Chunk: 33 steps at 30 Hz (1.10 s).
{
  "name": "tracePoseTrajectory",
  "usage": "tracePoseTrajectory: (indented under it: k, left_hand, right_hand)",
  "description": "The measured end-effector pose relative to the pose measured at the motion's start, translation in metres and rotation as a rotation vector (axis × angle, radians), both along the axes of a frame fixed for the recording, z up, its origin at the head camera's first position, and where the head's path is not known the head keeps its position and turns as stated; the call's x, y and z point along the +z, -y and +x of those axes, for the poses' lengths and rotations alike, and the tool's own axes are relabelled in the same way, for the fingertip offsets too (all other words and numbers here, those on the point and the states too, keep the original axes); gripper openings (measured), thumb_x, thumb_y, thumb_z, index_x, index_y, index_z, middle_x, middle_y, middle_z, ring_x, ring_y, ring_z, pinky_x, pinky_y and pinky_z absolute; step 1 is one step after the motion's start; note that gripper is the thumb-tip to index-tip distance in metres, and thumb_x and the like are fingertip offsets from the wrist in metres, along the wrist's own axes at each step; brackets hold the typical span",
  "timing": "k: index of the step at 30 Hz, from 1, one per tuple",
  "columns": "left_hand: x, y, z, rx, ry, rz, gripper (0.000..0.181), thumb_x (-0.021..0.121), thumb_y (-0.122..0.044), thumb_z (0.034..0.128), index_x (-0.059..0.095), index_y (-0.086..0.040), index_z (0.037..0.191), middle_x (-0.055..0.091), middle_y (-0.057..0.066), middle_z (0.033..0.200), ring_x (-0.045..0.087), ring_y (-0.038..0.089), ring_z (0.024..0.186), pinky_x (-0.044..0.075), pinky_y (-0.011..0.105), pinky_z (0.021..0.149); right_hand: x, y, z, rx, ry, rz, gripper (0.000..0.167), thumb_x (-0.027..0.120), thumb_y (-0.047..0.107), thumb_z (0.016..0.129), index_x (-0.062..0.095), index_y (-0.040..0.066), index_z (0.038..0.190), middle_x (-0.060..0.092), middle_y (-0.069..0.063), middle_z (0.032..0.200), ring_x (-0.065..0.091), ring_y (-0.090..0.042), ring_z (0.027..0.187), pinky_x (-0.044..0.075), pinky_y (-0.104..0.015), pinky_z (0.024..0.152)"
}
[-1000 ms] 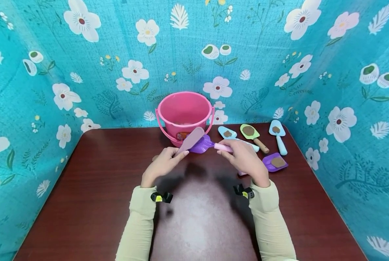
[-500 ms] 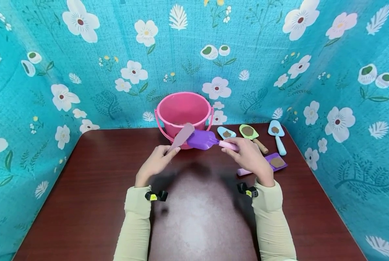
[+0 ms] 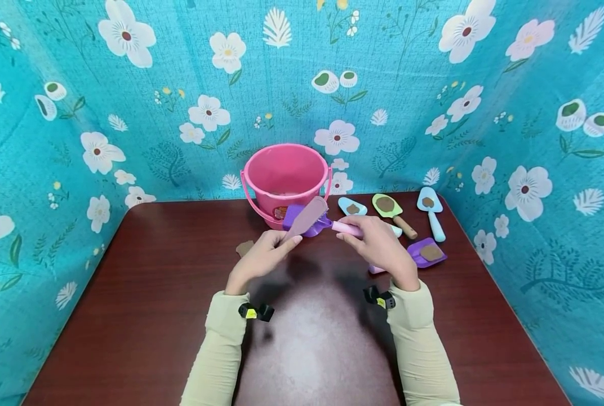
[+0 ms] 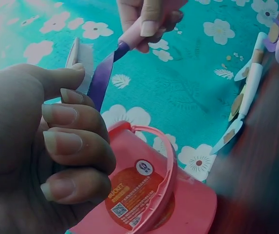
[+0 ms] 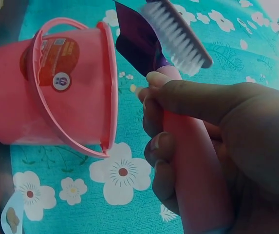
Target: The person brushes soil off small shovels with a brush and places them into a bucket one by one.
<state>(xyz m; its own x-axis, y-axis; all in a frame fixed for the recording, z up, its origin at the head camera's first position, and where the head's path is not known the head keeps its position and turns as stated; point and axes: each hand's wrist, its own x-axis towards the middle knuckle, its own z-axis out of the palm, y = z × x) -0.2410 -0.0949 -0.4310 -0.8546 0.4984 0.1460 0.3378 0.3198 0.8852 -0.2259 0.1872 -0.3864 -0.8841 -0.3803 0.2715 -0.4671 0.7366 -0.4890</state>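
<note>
Two tools held up above a red-brown table (image 3: 155, 293), seen from the head: a mauve brush (image 3: 309, 215) gripped in the left hand (image 3: 261, 259), slanting across a purple scoop (image 3: 316, 228) gripped in the right hand (image 3: 380, 245). Shifted rightward since half a second ago, from the blade's far end toward the handle; newly back in sight, a brown piece (image 3: 244, 248) on the table, then hidden by the left hand. Just beyond the tools, a pink bucket (image 3: 281, 201) before a flowered turquoise cloth (image 3: 180, 84); at right, a green trowel (image 3: 394, 211), two light-blue trowels (image 3: 435, 221) and a purple trowel (image 3: 417, 248).

From the left wrist: curled fingers in close-up, and a bucket label (image 4: 139, 197) with the word BUCKET legible, unlike from above.

From the right wrist: white bristles (image 5: 178, 41), mostly concealed overhead, beside the base of the scoop's blade, contact impossible to confirm; thumb and fingers wrapped round the scoop's pink handle (image 5: 193, 161).
</note>
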Motion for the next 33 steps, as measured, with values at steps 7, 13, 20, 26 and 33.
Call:
tracePoseTrajectory:
  k: [7, 13, 20, 26, 33]
  left_hand:
    - [-0.003, 0.004, -0.002, 0.055, -0.002, -0.05, 0.041, 0.056, -0.032, 0.1055, 0.048, -0.013, 0.07, 0.039, -0.001, 0.059, 0.035, 0.011, 0.053, 0.027, 0.025, 0.05]
    - [-0.005, 0.014, -0.005, 0.132, 0.025, -0.124, 0.045, 0.054, -0.043, 0.1046, 0.052, -0.011, 0.074, 0.043, 0.0, 0.06, 0.036, 0.014, 0.053, 0.026, 0.027, 0.049]
    - [-0.005, 0.023, -0.006, 0.145, 0.055, -0.123, 0.046, 0.055, -0.044, 0.1041, 0.054, -0.006, 0.079, 0.043, 0.002, 0.06, 0.036, 0.015, 0.053, 0.028, 0.027, 0.05]
    - [-0.005, 0.028, -0.008, 0.154, 0.033, -0.114, 0.043, 0.055, -0.038, 0.1048, 0.053, -0.006, 0.076, 0.041, 0.001, 0.058, 0.034, 0.015, 0.052, 0.028, 0.027, 0.05]
    - [-0.005, 0.029, -0.008, 0.156, 0.025, -0.104, 0.043, 0.056, -0.041, 0.1038, 0.053, -0.01, 0.075, 0.041, 0.003, 0.058, 0.033, 0.015, 0.052, 0.028, 0.027, 0.049]
  right_hand:
    - [0.001, -0.001, 0.001, -0.024, -0.041, 0.016, 0.033, 0.078, 0.027, 0.091, 0.073, 0.01, 0.119, 0.073, -0.007, 0.1, 0.064, -0.022, 0.084, 0.05, -0.041, 0.071]
    - [0.003, -0.003, 0.001, -0.038, -0.073, 0.013, 0.035, 0.079, 0.027, 0.09, 0.074, 0.009, 0.119, 0.074, -0.009, 0.104, 0.066, -0.024, 0.087, 0.051, -0.043, 0.072]
    - [0.002, -0.007, 0.002, -0.047, -0.057, 0.003, 0.038, 0.079, 0.026, 0.09, 0.072, 0.007, 0.122, 0.075, -0.011, 0.107, 0.067, -0.025, 0.088, 0.052, -0.043, 0.073]
    - [0.003, -0.011, 0.001, -0.045, -0.05, -0.016, 0.038, 0.079, 0.025, 0.09, 0.072, 0.007, 0.123, 0.074, -0.011, 0.108, 0.066, -0.025, 0.088, 0.05, -0.042, 0.074]
    - [0.002, -0.011, 0.0, -0.057, -0.034, -0.038, 0.04, 0.079, 0.024, 0.091, 0.071, 0.005, 0.124, 0.074, -0.013, 0.111, 0.067, -0.027, 0.091, 0.052, -0.045, 0.079]
